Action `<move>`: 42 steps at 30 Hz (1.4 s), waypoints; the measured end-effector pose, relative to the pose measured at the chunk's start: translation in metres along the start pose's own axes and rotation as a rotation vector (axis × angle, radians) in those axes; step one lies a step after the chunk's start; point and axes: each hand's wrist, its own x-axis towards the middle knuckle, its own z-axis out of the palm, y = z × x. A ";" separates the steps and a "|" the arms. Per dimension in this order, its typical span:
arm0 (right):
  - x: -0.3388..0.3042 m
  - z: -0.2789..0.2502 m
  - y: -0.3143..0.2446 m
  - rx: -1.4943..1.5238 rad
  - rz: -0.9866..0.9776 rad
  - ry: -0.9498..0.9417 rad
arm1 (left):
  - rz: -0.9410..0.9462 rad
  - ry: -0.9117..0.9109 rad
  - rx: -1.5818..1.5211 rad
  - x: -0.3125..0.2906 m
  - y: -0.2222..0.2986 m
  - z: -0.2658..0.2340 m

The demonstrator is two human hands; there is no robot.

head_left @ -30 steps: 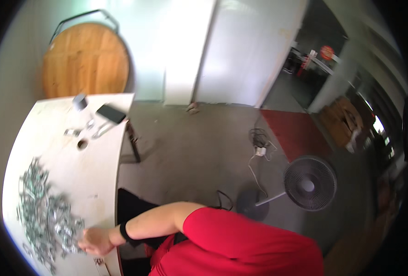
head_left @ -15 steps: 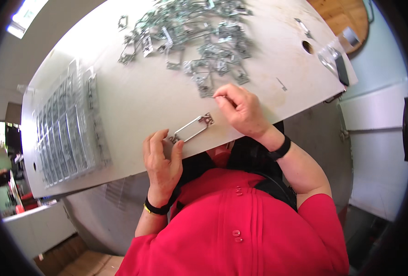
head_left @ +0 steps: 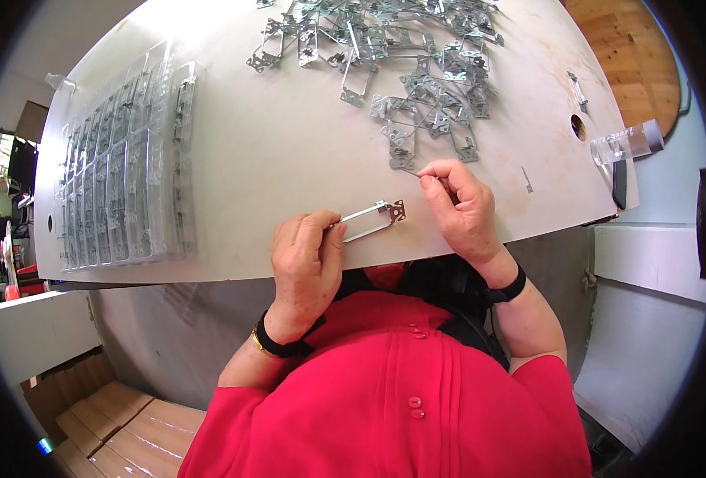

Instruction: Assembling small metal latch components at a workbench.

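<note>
Metal bracket [head_left: 385, 209] pinched in left hand [head_left: 307, 256] near table edge [head_left: 225, 275]; right hand [head_left: 464, 211] pinching thin rod [head_left: 409, 172]; open tabletop [head_left: 245, 175] toward trays [head_left: 122, 175]

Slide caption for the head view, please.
Left hand grips a rectangular metal frame; right hand pinches a thin metal piece beside a pile of frames.

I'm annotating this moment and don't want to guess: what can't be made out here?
- Head view: the nearer end of the metal frame, hidden by the left hand.
- Head view: the far side of the pile of metal parts, cut off by the top edge.
- Head view: one end of the thin metal piece, hidden by the right hand.
- Head view: details inside the clear trays, too small behind plastic.
</note>
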 end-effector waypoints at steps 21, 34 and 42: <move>0.001 0.009 -0.012 -0.304 -0.437 0.081 | -0.038 0.158 0.091 -0.001 -0.007 0.007; 0.006 0.018 -0.016 -0.431 -0.629 0.024 | -0.133 0.147 0.020 0.004 -0.003 0.006; 0.003 0.021 -0.020 -0.469 -0.624 -0.005 | -0.047 0.189 -0.012 0.003 -0.008 0.009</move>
